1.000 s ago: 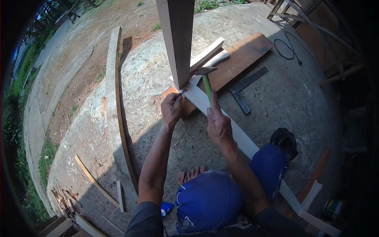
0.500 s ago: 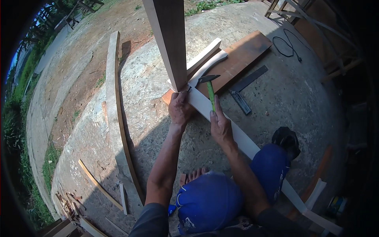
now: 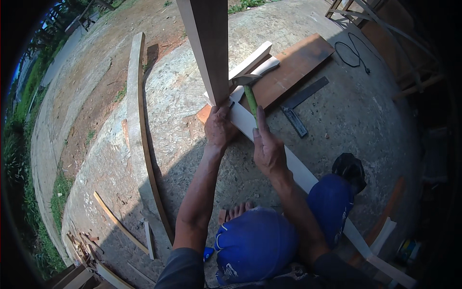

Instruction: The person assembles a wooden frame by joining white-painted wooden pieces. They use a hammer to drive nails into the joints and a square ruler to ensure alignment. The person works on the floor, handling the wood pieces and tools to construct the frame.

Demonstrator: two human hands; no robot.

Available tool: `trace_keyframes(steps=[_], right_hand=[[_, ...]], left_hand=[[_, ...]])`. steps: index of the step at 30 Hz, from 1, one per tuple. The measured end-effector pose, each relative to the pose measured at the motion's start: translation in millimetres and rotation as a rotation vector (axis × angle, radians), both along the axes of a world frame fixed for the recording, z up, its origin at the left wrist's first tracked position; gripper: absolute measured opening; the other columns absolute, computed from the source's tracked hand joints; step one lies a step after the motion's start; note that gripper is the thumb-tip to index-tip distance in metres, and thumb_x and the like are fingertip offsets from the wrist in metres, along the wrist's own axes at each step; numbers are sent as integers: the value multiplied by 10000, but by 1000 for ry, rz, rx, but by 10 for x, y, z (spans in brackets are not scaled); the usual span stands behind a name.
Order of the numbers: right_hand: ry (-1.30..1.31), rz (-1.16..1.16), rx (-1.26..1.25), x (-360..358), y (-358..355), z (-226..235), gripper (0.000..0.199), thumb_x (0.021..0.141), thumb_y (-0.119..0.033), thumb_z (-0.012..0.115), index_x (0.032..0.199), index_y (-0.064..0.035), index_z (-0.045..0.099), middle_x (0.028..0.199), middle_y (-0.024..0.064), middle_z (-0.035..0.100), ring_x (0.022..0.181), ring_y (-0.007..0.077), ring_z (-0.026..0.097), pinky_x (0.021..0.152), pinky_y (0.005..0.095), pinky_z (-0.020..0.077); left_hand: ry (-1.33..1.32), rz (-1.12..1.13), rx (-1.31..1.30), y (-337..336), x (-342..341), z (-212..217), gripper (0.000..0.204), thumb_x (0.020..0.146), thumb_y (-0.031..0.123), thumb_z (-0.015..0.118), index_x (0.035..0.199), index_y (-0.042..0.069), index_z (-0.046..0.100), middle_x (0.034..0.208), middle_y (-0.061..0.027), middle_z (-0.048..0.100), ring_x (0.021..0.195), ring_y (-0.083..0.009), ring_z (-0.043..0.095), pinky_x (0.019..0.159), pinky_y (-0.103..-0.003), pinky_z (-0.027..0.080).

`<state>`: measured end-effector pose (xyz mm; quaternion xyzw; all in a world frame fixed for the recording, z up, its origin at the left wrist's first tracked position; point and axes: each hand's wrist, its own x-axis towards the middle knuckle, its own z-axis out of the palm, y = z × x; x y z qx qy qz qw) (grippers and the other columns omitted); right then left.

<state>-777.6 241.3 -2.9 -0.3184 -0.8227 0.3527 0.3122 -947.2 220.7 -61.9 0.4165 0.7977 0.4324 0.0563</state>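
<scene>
My right hand (image 3: 269, 149) is wrapped round the green handle of a hammer (image 3: 250, 98), index finger stretched along it. The dark hammer head is over the joint of the pale wooden frame. My left hand (image 3: 220, 127) is closed at that joint, just below the foot of a tall wooden post (image 3: 209, 53). A small dark piece shows at its fingertips, too small to name. From the joint a long pale board (image 3: 298, 168) runs down to the right, passing under my right forearm and knee. Shorter pale pieces (image 3: 252, 58) reach away beyond the post.
A reddish-brown plank (image 3: 293, 70) lies under the frame's far end. A try square (image 3: 294, 120) rests on the concrete beside it. To the left lies a long timber (image 3: 139, 111), with thin strips and wood scraps (image 3: 84, 248) nearer. A black cord (image 3: 353, 55) lies far right.
The hammer head has moved up and left toward the post, its handle tilting with it. My left hand stays at the joint.
</scene>
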Motion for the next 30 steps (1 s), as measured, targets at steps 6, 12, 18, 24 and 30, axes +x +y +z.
trace_keyframes(steps=[6,12,18,24,30], right_hand=[[-416,-13,-195,-79,11,-32,615,1029,-129,467,1599,-167,240,995,335,668,951,519,650,792,537,519],[-65,-57,-162,12,44,-193,625,1040,-151,457,1606,-194,195,1004,365,656,973,523,641,772,547,533],[-64,-74,-212,66,88,-396,591,1057,-172,438,1604,-192,214,1061,353,659,1033,502,636,784,526,540],[-20,-13,-160,14,52,-406,604,1041,-132,441,1602,-156,218,1032,353,660,1000,512,646,770,527,539],[-141,40,-96,-97,30,-230,632,1012,-58,444,1593,-55,195,1040,351,654,952,507,660,732,540,535]], left_hand=[[42,-30,19,-16,-16,-37,199,928,95,581,1024,51,750,1085,-155,694,942,-367,691,797,-435,552],[-292,147,181,33,-44,-203,124,904,126,670,940,19,722,914,-154,681,852,-303,682,748,-401,532],[-127,145,148,25,-33,-262,110,895,130,691,908,22,710,828,-135,642,783,-288,647,718,-403,507],[-36,82,56,28,-46,-94,150,877,123,658,991,49,722,936,-156,659,864,-347,682,736,-440,538],[-5,78,-112,34,-25,40,300,864,173,676,1150,92,714,1029,-148,655,920,-348,685,780,-447,556]])
